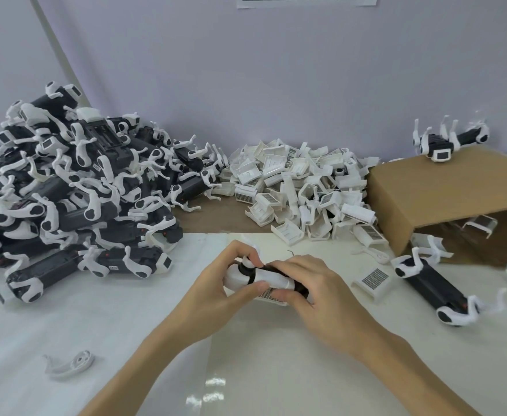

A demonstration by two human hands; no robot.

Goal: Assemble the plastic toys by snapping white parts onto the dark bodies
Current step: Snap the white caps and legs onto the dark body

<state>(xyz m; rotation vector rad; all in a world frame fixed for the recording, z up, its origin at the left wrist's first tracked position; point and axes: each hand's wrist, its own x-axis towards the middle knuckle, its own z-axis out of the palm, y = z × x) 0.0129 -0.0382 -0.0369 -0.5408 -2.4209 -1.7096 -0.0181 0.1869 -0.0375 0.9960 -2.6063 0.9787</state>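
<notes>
- Both hands are on one toy body (298, 285), held just above the surface (126, 325), front and centre.
- Left hand (216, 283) grips the leg end; right hand (315, 292) pinches the white cover (271, 282) over it.
- I'd line up the edges, then squeeze evenly so the clips catch.
- The body is dark, mostly hidden by white shell and fingers.

A: What do we count here?

B: We count two hands, left hand (216, 283) and right hand (315, 295); one cardboard box (444, 187); one heap of dark bodies (66, 187), too tangled to number; one heap of white parts (300, 187), likewise; one lone white leg piece (69, 363).

A: And the loose toys on the right?

B: Several; we cannot number them exactly.
</notes>
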